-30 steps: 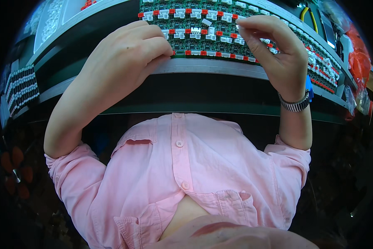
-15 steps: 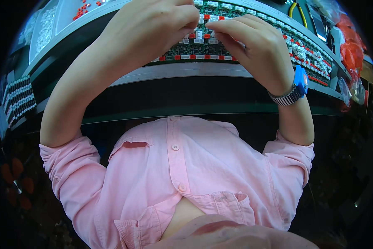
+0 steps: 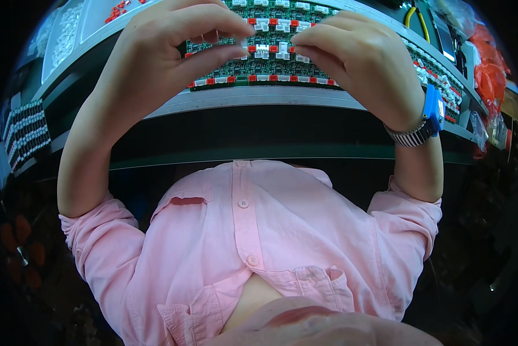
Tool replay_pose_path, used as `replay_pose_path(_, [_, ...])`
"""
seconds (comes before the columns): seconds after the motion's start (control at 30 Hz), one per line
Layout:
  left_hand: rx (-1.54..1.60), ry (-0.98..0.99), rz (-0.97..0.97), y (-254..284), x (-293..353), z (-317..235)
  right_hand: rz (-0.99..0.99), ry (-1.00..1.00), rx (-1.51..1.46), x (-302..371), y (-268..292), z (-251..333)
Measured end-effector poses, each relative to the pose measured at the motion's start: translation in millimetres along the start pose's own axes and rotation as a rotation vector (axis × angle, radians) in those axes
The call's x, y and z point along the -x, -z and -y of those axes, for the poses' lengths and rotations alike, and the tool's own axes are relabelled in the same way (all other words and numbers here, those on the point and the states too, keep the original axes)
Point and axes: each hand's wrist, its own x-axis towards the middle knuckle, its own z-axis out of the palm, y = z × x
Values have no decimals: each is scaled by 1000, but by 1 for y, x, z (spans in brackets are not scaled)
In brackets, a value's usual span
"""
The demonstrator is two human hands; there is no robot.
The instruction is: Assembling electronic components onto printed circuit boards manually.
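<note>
Rows of green circuit boards (image 3: pixel 276 64) with small red and white connectors lie on the bench in front of me. Over their left part is my left hand (image 3: pixel 184 43), its thumb and index finger spread apart above a row of connectors. A small pale spot shows between those fingers; I cannot tell what it is. My right hand (image 3: pixel 368 63) is at the right of the same row, thumb and index finger drawn together close to a white connector (image 3: pixel 282 49) that stands higher than its neighbours. Anything in that pinch is hidden. A blue wrist strap (image 3: pixel 434 109) with a metal band circles my right wrist.
At the far left are a bin of white connectors (image 3: pixel 67 36) and a tray with red connectors (image 3: pixel 119 9). A stack of boards (image 3: pixel 26 134) stands at the left edge. Yellow-handled pliers (image 3: pixel 409 16) and red plastic bags (image 3: pixel 489 69) lie right. The metal bench edge (image 3: pixel 259 98) runs before me.
My left hand has moved left and its fingers have spread, uncovering more of the boards. My right hand has shifted slightly to the right, still pinched.
</note>
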Motion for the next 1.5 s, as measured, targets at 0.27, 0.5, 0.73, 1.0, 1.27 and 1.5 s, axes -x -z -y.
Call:
replay_pose_path(0.27, [56, 90, -81, -1, -2, -5, -151, 76, -167, -15, -21, 4])
replay_pose_path(0.5, [26, 73, -60, -22, -7, 4, -279, -211, -580, 2, -14, 6])
replay_pose_path(0.73, [-164, 51, 189, -25, -22, 5, -419, -102, -477, 28, -9, -13])
replay_pose_path(1.0, [-252, 178, 346, -21, -37, -7, -360, -106, -539, 36, -10, -18])
replay_pose_path(1.27, [-255, 267, 477, -13, -43, -10, -365, -43, -446, 36, -10, -18])
replay_pose_path(1.5, [-333, -83, 266, -30, -39, 5, -371, -113, -489, 31, -9, -13])
